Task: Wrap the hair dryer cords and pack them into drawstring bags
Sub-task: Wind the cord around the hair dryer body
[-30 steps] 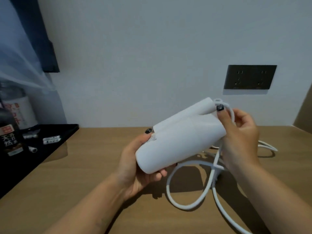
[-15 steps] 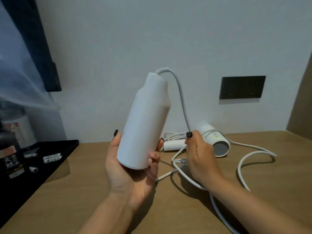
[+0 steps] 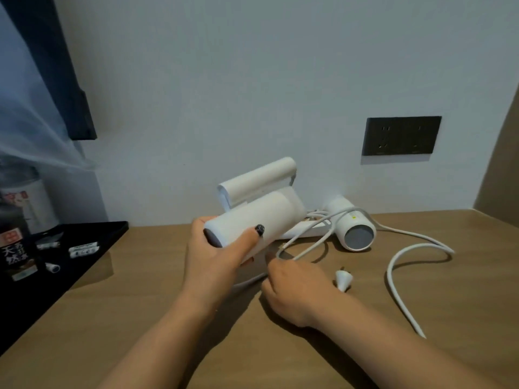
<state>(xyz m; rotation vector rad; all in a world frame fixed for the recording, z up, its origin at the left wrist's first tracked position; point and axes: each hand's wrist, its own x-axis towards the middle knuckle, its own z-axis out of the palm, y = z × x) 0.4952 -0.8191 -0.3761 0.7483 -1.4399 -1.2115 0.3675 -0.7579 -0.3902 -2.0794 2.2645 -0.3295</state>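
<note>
My left hand (image 3: 213,256) grips the barrel of a white folding hair dryer (image 3: 261,217), held level above the wooden table (image 3: 140,318) with its folded handle on top. My right hand (image 3: 297,293) is low over the table, fingers curled around that dryer's white cord (image 3: 309,242), which loops up toward the dryer. A white plug (image 3: 343,280) lies just right of my right hand. A second white hair dryer (image 3: 351,226) lies on the table by the wall, its cord (image 3: 398,265) curving out to the right. No drawstring bag is in view.
A black tray (image 3: 92,234) at the left carries bottles (image 3: 16,248) and small white sachets (image 3: 84,249). A dark socket panel (image 3: 401,135) sits on the white wall. A dark curtain (image 3: 56,80) hangs at the upper left.
My left hand tipped the dryer from upright to level, and its handle now shows on top. My right hand dropped to the table and took the cord lower down. The plug came into view.
</note>
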